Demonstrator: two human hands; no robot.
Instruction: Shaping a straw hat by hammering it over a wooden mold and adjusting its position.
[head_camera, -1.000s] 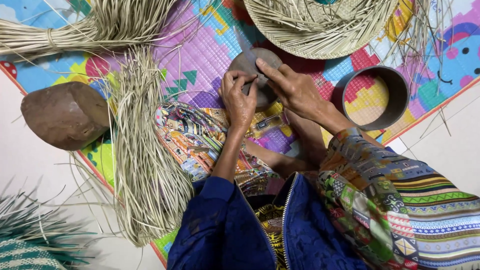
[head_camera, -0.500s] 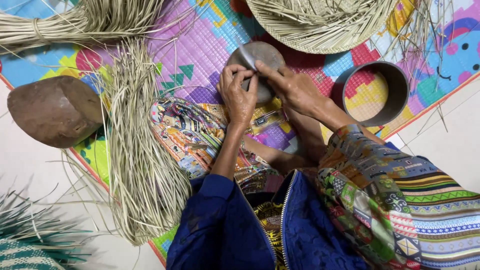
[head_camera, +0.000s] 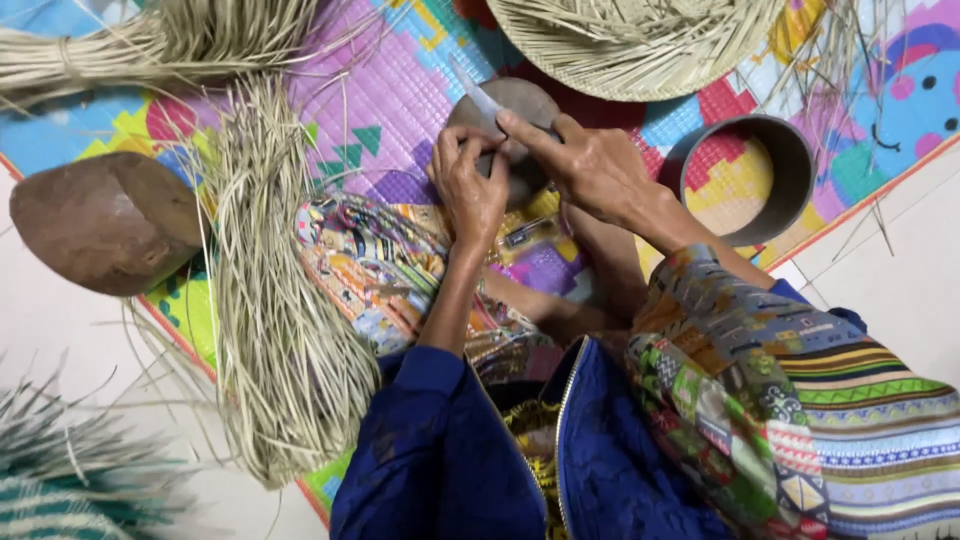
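Both hands, left hand (head_camera: 472, 190) and right hand (head_camera: 590, 165), are closed on a round grey stone (head_camera: 520, 120) over the bright mat (head_camera: 400, 90); white floor (head_camera: 890, 290) lies beside the mat

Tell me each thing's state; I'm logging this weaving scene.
Left hand: gripping the round stone.
Right hand: pressing a blade on it.
Round stone: held on the mat.
Blade: flat against stone.
Ring mould: empty, lying flat.
Straw bundle: loose, spread.
Brown block: untouched.

Round brown stone (head_camera: 520, 110) under pale strip (head_camera: 478, 97).
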